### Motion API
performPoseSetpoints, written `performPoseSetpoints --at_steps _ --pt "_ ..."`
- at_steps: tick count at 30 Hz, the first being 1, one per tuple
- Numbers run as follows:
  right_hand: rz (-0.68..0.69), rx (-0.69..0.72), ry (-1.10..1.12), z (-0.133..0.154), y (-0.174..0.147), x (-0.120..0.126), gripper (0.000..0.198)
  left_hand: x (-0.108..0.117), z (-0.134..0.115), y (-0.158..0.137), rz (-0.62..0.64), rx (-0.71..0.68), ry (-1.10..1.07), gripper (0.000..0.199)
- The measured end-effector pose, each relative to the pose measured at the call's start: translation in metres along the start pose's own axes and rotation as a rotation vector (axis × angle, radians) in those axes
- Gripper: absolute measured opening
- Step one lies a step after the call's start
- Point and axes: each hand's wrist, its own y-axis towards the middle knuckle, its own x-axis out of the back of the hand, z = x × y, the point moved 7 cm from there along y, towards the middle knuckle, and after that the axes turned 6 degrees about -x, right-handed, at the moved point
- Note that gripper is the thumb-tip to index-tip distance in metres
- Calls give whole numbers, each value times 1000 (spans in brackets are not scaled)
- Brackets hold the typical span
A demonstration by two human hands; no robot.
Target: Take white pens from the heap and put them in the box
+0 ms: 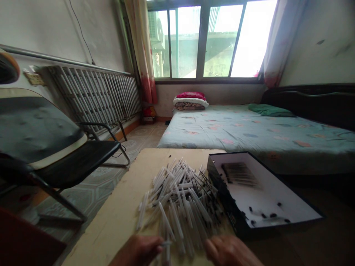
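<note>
A heap of several white pen tubes with thin dark refills lies on a pale wooden table. My left hand is at the near edge of the heap, its fingers closed around a white pen tube. Just right of it, my right hand rests against the heap's near right side; its fingers are blurred and I see nothing held in it. A shallow black box with a white inside stands to the right of the heap, holding a row of dark refills and a few small black caps.
A black folding chair stands left of the table on the tiled floor. Beyond the table is a bed with folded bedding under a window. A radiator lines the left wall.
</note>
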Motion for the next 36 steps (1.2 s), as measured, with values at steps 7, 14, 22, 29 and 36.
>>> performPoseSetpoints --at_steps 7,14,22,29,36 --pt "130 -548 99 -68 19 4 16 13 39 0 -516 408 -833 26" --pt "67 -805 -28 -99 48 12 22 -25 49 5 -763 596 -1207 32" --pt "50 -560 1119 -13 35 -42 40 -31 56 -2 -868 580 -1232 26" --pt "53 -642 1565 20 31 -95 54 -36 60 -6 -809 542 -1141 28" --pt "-42 -656 1437 10 26 -89 46 -34 57 -10 -825 593 -989 30"
